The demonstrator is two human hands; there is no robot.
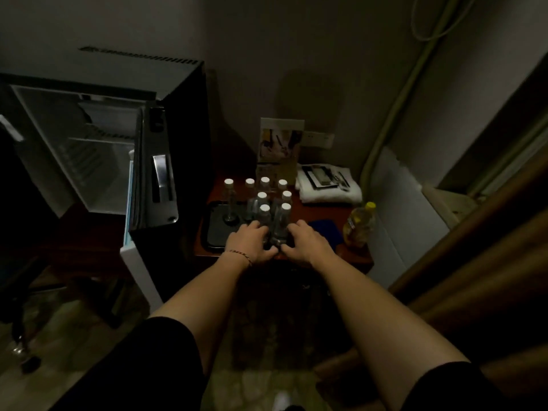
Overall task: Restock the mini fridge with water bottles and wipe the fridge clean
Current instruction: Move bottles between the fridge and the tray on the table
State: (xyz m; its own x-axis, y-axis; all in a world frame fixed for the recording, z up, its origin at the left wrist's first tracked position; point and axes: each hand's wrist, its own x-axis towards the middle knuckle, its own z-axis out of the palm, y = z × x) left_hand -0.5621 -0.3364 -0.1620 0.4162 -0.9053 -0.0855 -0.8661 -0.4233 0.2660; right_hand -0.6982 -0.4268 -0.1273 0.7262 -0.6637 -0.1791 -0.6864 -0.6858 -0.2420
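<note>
**Operator:** Water bottles (264, 200): where are they, and what are the hands doing?

**Technician:** They stand upright in a tight cluster on the dark wooden surface (323, 207), white caps up. Nearest the camera, both arms reach forward to the front row. The left hand (248, 244), with a thin bracelet at the wrist, has its fingers curled against the near-left bottle. The right hand (305, 241) mirrors it on the near-right bottle. Dim light hides the fingertips, so whether either grasp is fully closed cannot be confirmed.

**Operator:** Why take the front pair?

**Technician:** They are the closest, and lifting them likely avoids knocking over the rows behind. One bottle per hand halves the trips.

**Operator:** What surrounds them?

**Technician:** A black tray (219, 229) lies under the left part of the cluster. A blue cloth (324, 229) lies flat just right of the right hand, with a yellow-capped bottle of yellowish liquid (359, 225) beside it, probably staged for the wipe-down. Further back sit folded white towels (329, 191) and an upright card (280, 142) against the wall.

**Operator:** And the destination?

**Technician:** The mini fridge (98, 137) stands to the left with its door (154, 179) swung open toward the surface. Its white interior shows no bottles, so restocking appears to be at the start.
</note>
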